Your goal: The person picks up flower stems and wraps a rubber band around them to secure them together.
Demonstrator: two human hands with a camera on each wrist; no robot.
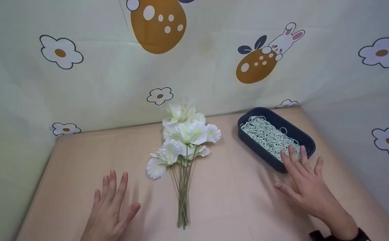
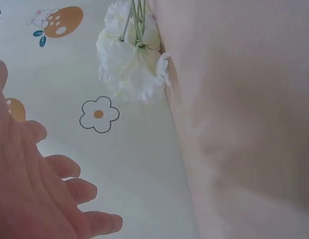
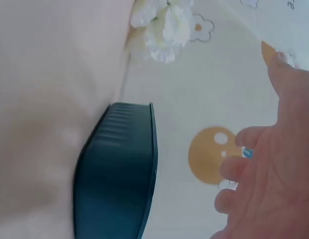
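Note:
A bunch of white artificial flowers [image 1: 187,134] lies in the middle of the table, its thin green stems [image 1: 183,197] pointing toward the near edge. To the left of the stems my left hand [image 1: 109,207] hovers with fingers spread, touching nothing. My right hand [image 1: 310,189] is held above the table near the front corner of a dark blue tub [image 1: 258,149], its fingertips overlapping the tub in the head view. Many pale green rubber-band-like loops [image 1: 269,137] fill the tub. In the right wrist view, the tub's side [image 3: 114,174] stands apart from the open palm.
A pinkish tablecloth [image 1: 228,201] covers the table. Behind it and on both sides hangs pale cloth [image 1: 114,83] printed with flowers, rabbits and orange egg-like shapes. A dark band [image 1: 358,236] is worn on the right wrist.

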